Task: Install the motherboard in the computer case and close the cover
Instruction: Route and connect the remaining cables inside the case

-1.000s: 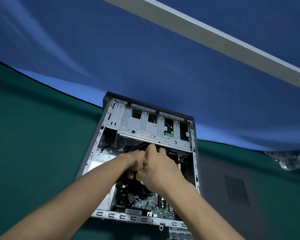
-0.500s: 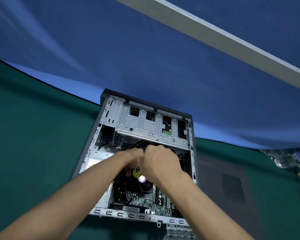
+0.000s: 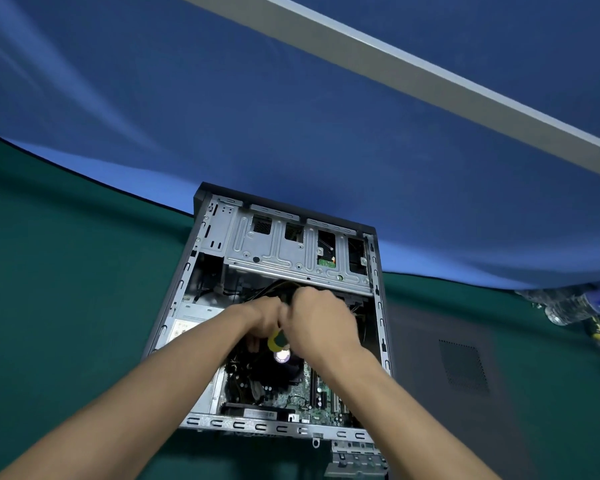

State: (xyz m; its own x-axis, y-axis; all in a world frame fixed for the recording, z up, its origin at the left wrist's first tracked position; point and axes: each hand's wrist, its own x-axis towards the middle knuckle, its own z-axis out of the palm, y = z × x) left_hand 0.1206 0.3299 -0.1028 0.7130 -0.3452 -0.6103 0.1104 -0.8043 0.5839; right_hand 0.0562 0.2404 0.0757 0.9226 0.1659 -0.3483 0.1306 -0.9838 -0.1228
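Dark green cloth-covered table (image 3: 66,271) fills the left and lower field; a blue fabric backdrop (image 3: 291,116) hangs behind it, crossed at upper right by a pale grey bar (image 3: 430,77).

Open grey metal computer case (image 3: 174,299) lies on its side at centre on the green cloth, cover off, interior facing up. Silver power supply box with a white label (image 3: 187,323) sits against the case's left wall. Silver stamped-metal drive cage (image 3: 291,251) spans the far end of the case. Green motherboard (image 3: 298,396) lies flat inside the near part of the case, with a black fan cooler (image 3: 278,372) on it.

Left hand (image 3: 262,318) reaches into the middle of the case, fingers curled downward; what they close on is hidden, possibly the black cables (image 3: 274,287) just beyond it, cannot tell. Right hand (image 3: 321,322) is pressed against the left hand, fingers curled around a screwdriver with a yellow and green handle (image 3: 277,340), whose butt end shows below the palm, above the cooler. The shaft is hidden.

Dark grey flat side cover with a perforated vent patch (image 3: 465,365) lies on the cloth just beside the case's right wall. Clear plastic bottles (image 3: 575,306) lie at the far right edge, blurred.
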